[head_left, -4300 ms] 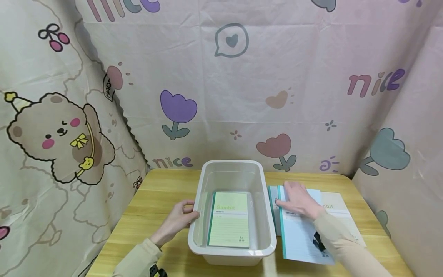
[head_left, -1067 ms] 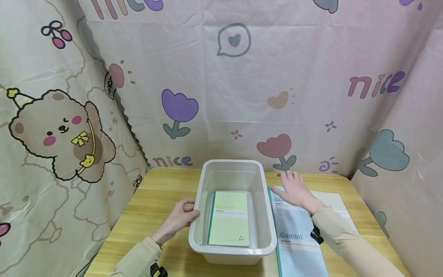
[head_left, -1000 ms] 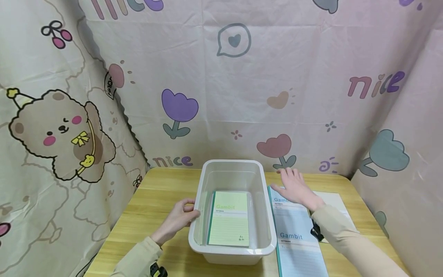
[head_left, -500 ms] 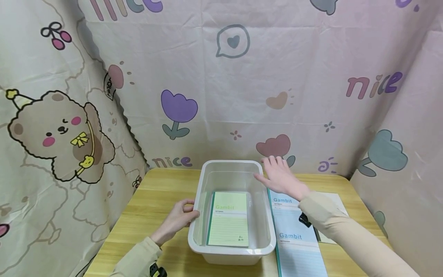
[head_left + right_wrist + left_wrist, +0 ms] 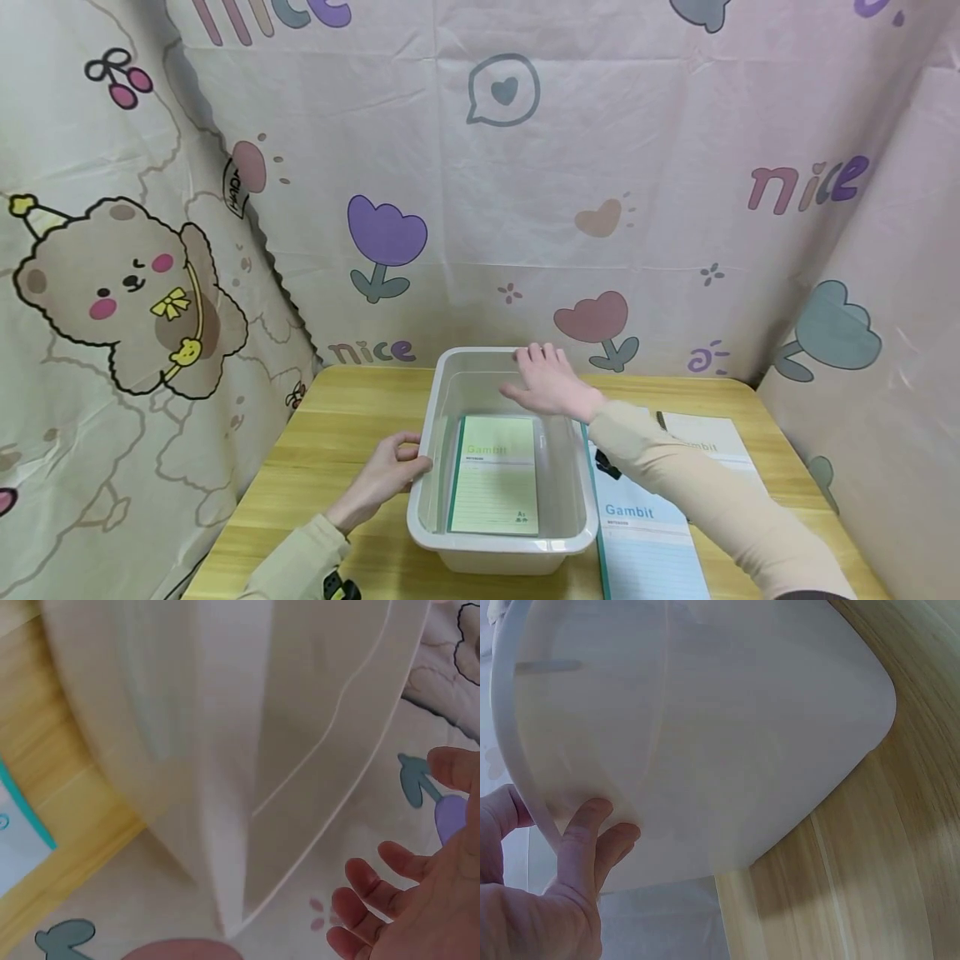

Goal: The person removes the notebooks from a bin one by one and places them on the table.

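A light grey plastic bin (image 5: pixel 517 546) stands on the wooden table with a green Gambit notebook (image 5: pixel 495 496) lying flat inside. My left hand (image 5: pixel 384 477) holds the bin's left rim; in the left wrist view its thumb is at the rim and its fingers (image 5: pixel 581 844) press the outer wall. Above the bin's far right part hovers my right hand (image 5: pixel 547 385), fingers spread and holding nothing. In the right wrist view, that hand (image 5: pixel 424 885) is apart from the bin wall (image 5: pixel 315 787). Right of the bin lies a blue Gambit notebook (image 5: pixel 652 542).
Another blue notebook (image 5: pixel 609 493) lies behind the front one, partly under the right sleeve (image 5: pixel 675 467). Farther right is a whitish notebook (image 5: pixel 708 429), also partly covered by the arm. A printed curtain (image 5: pixel 495 208) hangs behind the table (image 5: pixel 360 400).
Earlier my right hand lay on a blue notebook overlapping another; that notebook now sits nearer the front edge. The hand has lifted off and moved left over the bin. My left hand stays put.
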Available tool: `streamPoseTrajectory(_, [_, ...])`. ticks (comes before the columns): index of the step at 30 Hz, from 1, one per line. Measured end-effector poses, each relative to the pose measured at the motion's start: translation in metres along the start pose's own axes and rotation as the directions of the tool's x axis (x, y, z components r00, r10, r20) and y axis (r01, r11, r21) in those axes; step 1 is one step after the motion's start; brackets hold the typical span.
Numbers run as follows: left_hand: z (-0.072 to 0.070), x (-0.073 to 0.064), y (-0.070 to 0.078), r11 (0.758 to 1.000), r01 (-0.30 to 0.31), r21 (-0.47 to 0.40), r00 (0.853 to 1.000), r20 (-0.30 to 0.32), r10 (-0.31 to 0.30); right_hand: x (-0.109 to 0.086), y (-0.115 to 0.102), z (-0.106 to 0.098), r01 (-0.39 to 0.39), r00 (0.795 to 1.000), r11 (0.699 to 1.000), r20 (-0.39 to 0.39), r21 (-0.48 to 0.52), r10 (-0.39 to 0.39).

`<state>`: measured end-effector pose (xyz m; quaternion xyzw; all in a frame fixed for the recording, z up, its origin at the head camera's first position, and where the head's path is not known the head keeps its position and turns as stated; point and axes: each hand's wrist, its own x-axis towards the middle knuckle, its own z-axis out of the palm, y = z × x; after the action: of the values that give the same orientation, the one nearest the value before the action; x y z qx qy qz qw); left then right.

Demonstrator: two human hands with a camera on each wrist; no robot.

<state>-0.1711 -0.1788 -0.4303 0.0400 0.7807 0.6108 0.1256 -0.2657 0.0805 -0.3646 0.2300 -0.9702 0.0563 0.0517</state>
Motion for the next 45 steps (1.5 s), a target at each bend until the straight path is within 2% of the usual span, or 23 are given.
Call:
streamPoseTrajectory(7, [-0.001, -0.002, 0.002, 1.000, -0.001, -0.002, 1.000, 0.006, 0.001, 0.016, -0.021, 0.013, 0.003, 0.997, 1.000, 0.083, 0.012, -0.004])
streamPoseTrajectory(15, [-0.003, -0.004, 0.002, 1.000, -0.013, -0.014, 1.000, 0.008, 0.013, 0.034, -0.041, 0.024, 0.022, 0.993, 1.000, 0.113, 0.012, -0.023])
streamPoseTrajectory(19, [-0.004, -0.005, 0.002, 1.000, -0.017, -0.019, 1.000, 0.013, 0.018, 0.041, -0.046, 0.038, -0.013, 0.991, 1.000, 0.134, 0.022, 0.009])
streamPoseTrajectory(25, [-0.006, -0.005, 0.003, 1.000, -0.021, -0.014, 1.000, 0.011, 0.022, 0.047, -0.051, 0.061, -0.081, 0.979, 0.996, 0.191, 0.042, 0.072])
streamPoseTrajectory(31, [-0.006, -0.005, 0.003, 0.999, -0.028, -0.015, 1.000, 0.007, 0.028, 0.053, -0.050, 0.084, -0.124, 0.970, 0.992, 0.216, 0.026, 0.116])
streamPoseTrajectory(38, [-0.003, -0.003, 0.003, 0.999, -0.034, -0.018, 0.999, 0.013, 0.034, 0.059, -0.045, 0.115, -0.148, 0.957, 0.988, 0.248, -0.038, 0.153])
streamPoseTrajectory(45, [-0.001, -0.003, 0.001, 1.000, -0.025, -0.015, 0.999, 0.020, 0.026, 0.057, -0.045, 0.144, -0.175, 0.938, 0.984, 0.298, -0.028, 0.176])
